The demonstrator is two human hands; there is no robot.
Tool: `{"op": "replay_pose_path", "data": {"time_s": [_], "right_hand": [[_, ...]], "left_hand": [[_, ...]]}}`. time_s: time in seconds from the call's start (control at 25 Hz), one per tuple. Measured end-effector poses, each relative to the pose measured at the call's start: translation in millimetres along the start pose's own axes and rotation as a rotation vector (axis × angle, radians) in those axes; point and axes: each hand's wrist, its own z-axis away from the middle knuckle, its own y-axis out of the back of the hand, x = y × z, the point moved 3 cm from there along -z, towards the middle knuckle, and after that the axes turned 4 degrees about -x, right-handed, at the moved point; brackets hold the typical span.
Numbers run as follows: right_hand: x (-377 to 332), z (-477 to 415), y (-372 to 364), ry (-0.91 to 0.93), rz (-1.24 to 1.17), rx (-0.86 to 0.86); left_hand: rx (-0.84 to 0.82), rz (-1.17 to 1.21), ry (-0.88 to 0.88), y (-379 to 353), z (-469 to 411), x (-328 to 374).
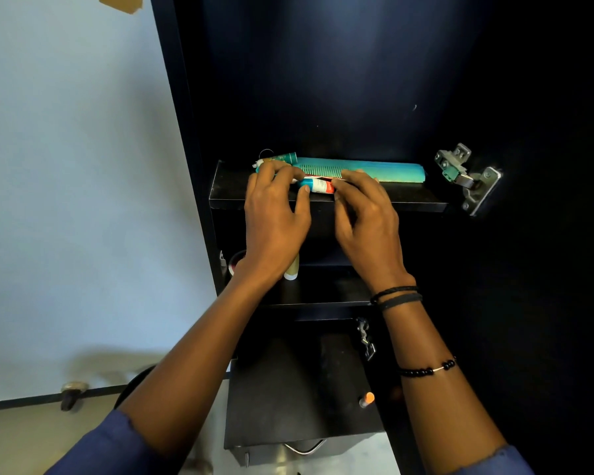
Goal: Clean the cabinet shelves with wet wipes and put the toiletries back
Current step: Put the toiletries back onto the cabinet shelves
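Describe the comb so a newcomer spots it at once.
In the dark cabinet, find the upper shelf beside the metal hinge. The comb lies along it, behind the left hand and right hand. It is long, teal and toothed, unlike the green tube and white-and-red tube near it.

Black is the upper shelf (408, 200), and on it a teal comb (374, 169) along the back, a green tube (283, 158) at the back left, a striped tube (318, 185) — teal, white, red — at the front edge; left of the shelf a pale blue wall (66, 200), right of it a silver hinge (468, 180).
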Motion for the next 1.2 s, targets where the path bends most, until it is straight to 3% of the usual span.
{"op": "replay_pose_path", "data": {"time_s": [0.4,0.56,0.88,1.08,1.2], "right_hand": [[-16,50,8,-0.058,-0.074,0.231],[-10,104,-9,-0.156,-0.084,0.227],[65,248,-64,-0.593,0.026,-0.186],[107,313,-75,-0.901,0.249,-0.72],[125,339,-83,-0.961,0.175,-0.818]], "left_hand": [[0.064,0.074,-0.217,1,48,9],[-0.049,0.141,-0.204,-23,93,-8],[-0.573,0.097,0.002,-102,202,-68],[-0.889,0.041,0.11,-128,243,-93],[-0.99,0.042,0.148,-130,253,-98]]}}
